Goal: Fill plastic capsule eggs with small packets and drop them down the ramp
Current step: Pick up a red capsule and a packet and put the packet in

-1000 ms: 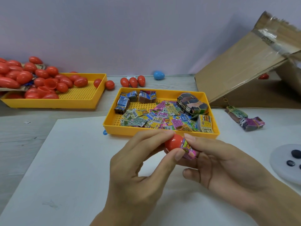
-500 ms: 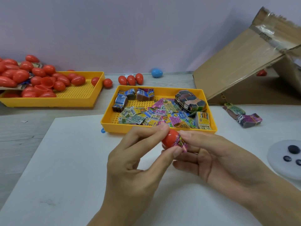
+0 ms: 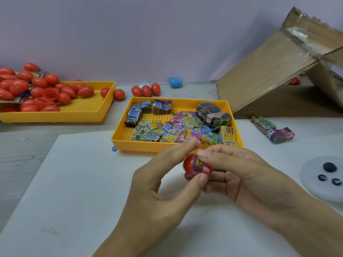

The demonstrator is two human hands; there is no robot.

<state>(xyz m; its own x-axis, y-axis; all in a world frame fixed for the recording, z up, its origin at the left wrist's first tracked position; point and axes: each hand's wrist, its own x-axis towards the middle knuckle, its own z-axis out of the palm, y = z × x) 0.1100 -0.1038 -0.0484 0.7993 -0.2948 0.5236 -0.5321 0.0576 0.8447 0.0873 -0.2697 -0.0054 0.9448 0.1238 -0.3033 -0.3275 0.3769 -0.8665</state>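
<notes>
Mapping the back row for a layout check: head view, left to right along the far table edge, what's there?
Yellow tray of red eggs → three loose red eggs → blue egg → cardboard ramp.

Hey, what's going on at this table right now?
A person is stuffing a folded pink paper packet into a red plastic capsule egg half. The left hand and the right hand both pinch it above the white board; the packet sticks out of the half and the egg is not closed. Behind them a yellow perforated tray holds loose packets, another yellow tray holds red eggs, and the cardboard ramp stands at the right.
</notes>
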